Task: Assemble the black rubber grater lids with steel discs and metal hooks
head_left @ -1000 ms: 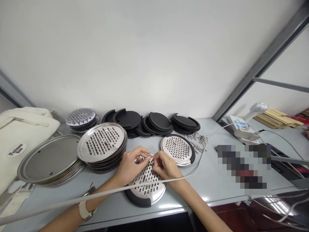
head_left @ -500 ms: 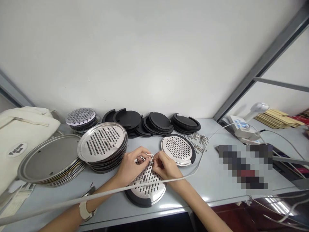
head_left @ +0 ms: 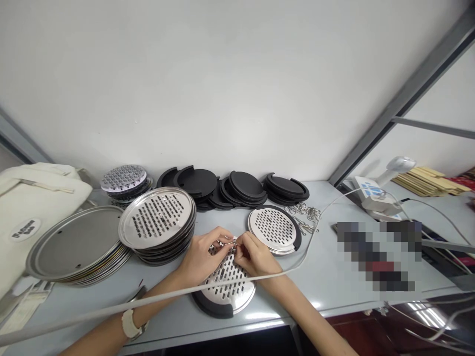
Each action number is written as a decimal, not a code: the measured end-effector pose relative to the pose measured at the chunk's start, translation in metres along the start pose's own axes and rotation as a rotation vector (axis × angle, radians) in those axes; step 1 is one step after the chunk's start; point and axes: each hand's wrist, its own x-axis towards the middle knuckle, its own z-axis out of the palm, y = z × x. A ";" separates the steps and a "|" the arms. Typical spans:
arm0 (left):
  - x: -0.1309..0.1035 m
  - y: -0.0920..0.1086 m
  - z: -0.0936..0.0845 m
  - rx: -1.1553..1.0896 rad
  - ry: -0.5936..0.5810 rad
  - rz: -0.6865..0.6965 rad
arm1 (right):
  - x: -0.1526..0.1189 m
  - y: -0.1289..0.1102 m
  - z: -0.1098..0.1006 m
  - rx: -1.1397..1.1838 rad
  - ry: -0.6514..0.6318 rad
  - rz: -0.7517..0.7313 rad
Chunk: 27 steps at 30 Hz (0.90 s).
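Observation:
My left hand [head_left: 208,252] and my right hand [head_left: 253,253] meet fingertip to fingertip over the far edge of a perforated metal disc [head_left: 230,279] with a black rim piece [head_left: 211,302]. A thin metal piece [head_left: 228,243] is pinched in my left fingers. My right thumb and fingertips are closed on its other end, where small metal parts are partly hidden. Behind my right hand lies another perforated disc [head_left: 274,229] with a black edge, next to a pile of small metal clips [head_left: 306,212].
Black round holders [head_left: 247,185] line the wall. Stacked perforated discs [head_left: 158,217] and wide metal plates [head_left: 77,242] stand left, beside a white bag [head_left: 33,207]. A white cable [head_left: 159,296] crosses in front of my forearms. A scanner [head_left: 395,168] stands right.

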 end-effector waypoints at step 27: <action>-0.007 0.000 -0.004 0.207 -0.094 0.419 | 0.000 -0.007 -0.006 -0.037 -0.038 0.019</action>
